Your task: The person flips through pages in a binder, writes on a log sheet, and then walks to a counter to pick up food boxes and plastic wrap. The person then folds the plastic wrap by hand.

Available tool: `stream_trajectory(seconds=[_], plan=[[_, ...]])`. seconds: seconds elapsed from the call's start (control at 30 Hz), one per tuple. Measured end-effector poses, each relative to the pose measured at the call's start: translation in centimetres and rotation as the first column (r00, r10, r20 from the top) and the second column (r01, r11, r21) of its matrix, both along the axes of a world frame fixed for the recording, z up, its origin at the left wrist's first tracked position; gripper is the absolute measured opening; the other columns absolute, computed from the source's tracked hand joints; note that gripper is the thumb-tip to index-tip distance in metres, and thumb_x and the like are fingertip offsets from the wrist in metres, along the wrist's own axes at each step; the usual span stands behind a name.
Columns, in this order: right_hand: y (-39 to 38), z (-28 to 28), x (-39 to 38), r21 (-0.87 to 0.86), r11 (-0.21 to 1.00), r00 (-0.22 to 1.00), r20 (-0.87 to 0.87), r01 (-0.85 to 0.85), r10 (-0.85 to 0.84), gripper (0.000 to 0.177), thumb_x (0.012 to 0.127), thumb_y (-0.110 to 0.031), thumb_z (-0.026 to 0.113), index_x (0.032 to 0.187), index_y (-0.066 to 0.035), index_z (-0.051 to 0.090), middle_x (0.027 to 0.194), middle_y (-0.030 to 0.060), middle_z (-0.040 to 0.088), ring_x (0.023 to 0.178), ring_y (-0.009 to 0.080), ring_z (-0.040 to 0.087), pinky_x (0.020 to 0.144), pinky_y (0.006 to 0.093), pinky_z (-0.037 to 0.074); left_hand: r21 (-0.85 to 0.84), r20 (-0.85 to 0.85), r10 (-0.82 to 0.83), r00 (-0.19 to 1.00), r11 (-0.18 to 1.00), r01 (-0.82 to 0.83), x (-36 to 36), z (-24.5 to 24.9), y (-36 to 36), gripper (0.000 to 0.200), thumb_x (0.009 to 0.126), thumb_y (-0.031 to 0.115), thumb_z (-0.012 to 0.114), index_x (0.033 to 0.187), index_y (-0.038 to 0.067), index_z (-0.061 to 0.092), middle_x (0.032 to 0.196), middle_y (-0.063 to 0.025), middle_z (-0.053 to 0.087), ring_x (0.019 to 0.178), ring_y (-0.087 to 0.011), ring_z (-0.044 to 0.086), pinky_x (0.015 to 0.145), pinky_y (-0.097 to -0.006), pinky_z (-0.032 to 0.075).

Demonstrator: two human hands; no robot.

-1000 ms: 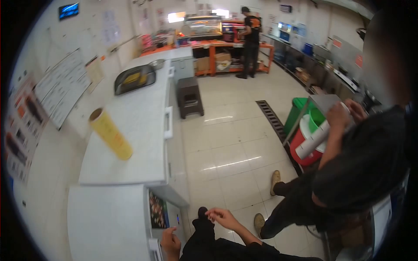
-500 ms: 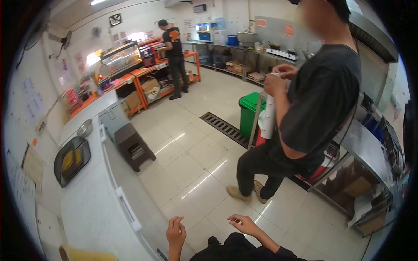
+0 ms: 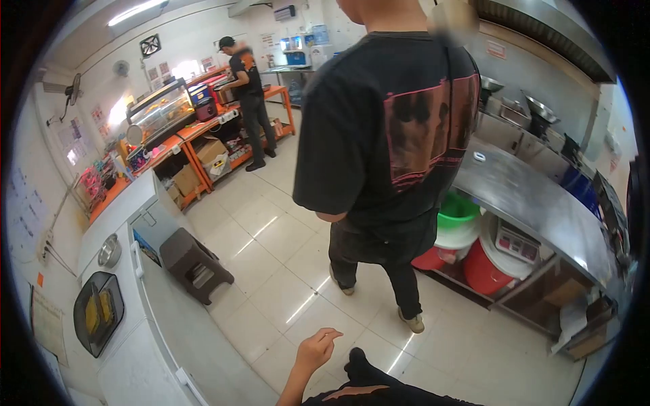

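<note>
My left hand (image 3: 317, 349) is raised over the tiled floor, holding nothing, with its fingers loosely stretched toward the right. Just right of it is my dark shoe (image 3: 359, 365). A strip of skin, perhaps my right forearm (image 3: 357, 392), crosses my dark clothing at the bottom edge; my right hand does not show. Ahead stands a person in a black printed T-shirt (image 3: 389, 128), back toward me, with hands hidden.
At left is a white chest freezer (image 3: 128, 365) bearing a black tray (image 3: 84, 318) and a metal bowl (image 3: 108, 252). Beside it stands a dark stool (image 3: 193, 260). A steel table (image 3: 535, 203) with red buckets (image 3: 482, 267) is at right. Another person (image 3: 249, 101) works at orange shelves (image 3: 227, 155).
The nearer person has moved left and turned their back to me. My left hand has moved right, and my right hand has left the view. The camera view has shifted.
</note>
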State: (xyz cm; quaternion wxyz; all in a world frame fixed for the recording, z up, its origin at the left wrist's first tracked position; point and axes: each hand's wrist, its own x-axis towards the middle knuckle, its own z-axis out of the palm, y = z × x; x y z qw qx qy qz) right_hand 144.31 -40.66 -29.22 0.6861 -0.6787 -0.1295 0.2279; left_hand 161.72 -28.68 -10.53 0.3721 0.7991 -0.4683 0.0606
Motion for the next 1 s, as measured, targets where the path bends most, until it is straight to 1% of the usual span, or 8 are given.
stream_trajectory(seconds=[0.5,0.53,0.6,0.63,0.7,0.73,0.83,1.0], plan=[[-13.8,-10.4,25.3,-0.113,0.843,0.85,-0.045,-0.526,0.524,0.04,0.089,-0.037,0.051,0.12,-0.013,0.053,0.129,0.0086,0.047,0.123,0.026,0.039,0.098,0.0432,0.034,0.087,-0.152,0.397,0.905,0.917,-0.388,22.5,-3.0,-2.1,0.023,0.074,0.0,0.054,0.09,0.013,0.063,0.084,-0.0006,0.063,0.064,-0.018,0.06,0.055,-0.0289,0.047],[-15.6,-8.9,26.1,-0.773,0.356,0.804,-0.314,-0.525,0.504,0.047,0.087,-0.041,0.05,0.123,-0.011,0.052,0.131,0.0099,0.047,0.124,0.027,0.039,0.098,0.046,0.033,0.1,-0.18,0.41,0.894,0.912,-0.398,24.5,-3.2,-2.3,0.023,0.075,0.001,0.054,0.091,0.013,0.063,0.084,-0.0006,0.064,0.065,-0.018,0.06,0.055,-0.029,0.047],[-15.4,1.9,30.8,-0.914,-0.141,0.904,-0.4,-0.38,0.152,0.049,0.086,-0.042,0.049,0.125,-0.011,0.05,0.129,0.0118,0.049,0.121,0.0278,0.044,0.098,0.0431,0.034,0.111,-0.184,0.405,0.896,0.914,-0.391,29.0,-2.3,-3.1,0.022,0.075,0.001,0.054,0.091,0.014,0.063,0.085,-0.0007,0.064,0.066,-0.0183,0.06,0.056,-0.0293,0.047],[-16.4,0.8,33.2,-0.915,-0.141,0.906,-0.396,-0.377,0.151,0.049,0.086,-0.042,0.049,0.125,-0.011,0.05,0.129,0.0118,0.049,0.121,0.0278,0.044,0.098,0.0431,0.034,0.111,-0.192,0.403,0.895,0.915,-0.388,31.3,-1.8,-3.6,0.022,0.075,0.001,0.054,0.091,0.014,0.063,0.085,-0.0007,0.064,0.067,-0.0186,0.06,0.057,-0.0296,0.047],[-19.1,0.2,39.1,-0.716,0.628,0.947,-0.298,-0.304,0.119,0.052,0.087,-0.043,0.048,0.127,-0.01,0.048,0.124,0.0146,0.052,0.116,0.0306,0.048,0.099,0.0405,0.034,0.109,-0.224,0.402,0.888,0.916,-0.387,36.0,-1.8,-4.7,0.022,0.076,0.002,0.053,0.092,0.014,0.063,0.086,-0.0009,0.064,0.069,-0.0193,0.061,0.058,-0.03,0.048],[-19.7,-0.1,40.8,-0.669,0.733,0.989,-0.147,-0.122,0.03,0.051,0.088,-0.043,0.047,0.127,-0.01,0.048,0.124,0.0152,0.051,0.117,0.0317,0.047,0.099,0.0406,0.035,0.108,-0.255,0.399,0.881,0.917,-0.385,38.7,-1.9,-5.4,0.023,0.076,0.002,0.053,0.094,0.013,0.062,0.087,-0.001,0.064,0.071,-0.0201,0.061,0.059,-0.0304,0.048],[-18.1,7.8,46.7,-0.461,0.882,0.995,0.042,0.102,-0.094,0.05,0.09,-0.042,0.044,0.127,-0.009,0.047,0.128,0.0145,0.049,0.116,0.0316,0.047,0.099,0.0364,0.036,0.114,-0.121,0.215,0.969,0.973,-0.202,45.5,-2.2,-8.1,0.023,0.078,0.003,0.052,0.097,0.013,0.061,0.089,-0.0019,0.064,0.074,-0.0221,0.062,0.061,-0.0314,0.049],[-16.7,9.6,53.2,-0.011,0.991,0.991,-0.017,-0.136,0.136,0.048,0.09,-0.04,0.044,0.126,-0.009,0.048,0.125,0.0136,0.051,0.114,0.0305,0.049,0.098,0.0373,0.037,0.162,-0.173,0.034,0.984,0.987,-0.006,52.6,-0.6,-14.3,0.022,0.08,0.006,0.051,0.099,0.013,0.058,0.091,-0.0033,0.063,0.077,-0.0239,0.062,0.063,-0.0335,0.05]])
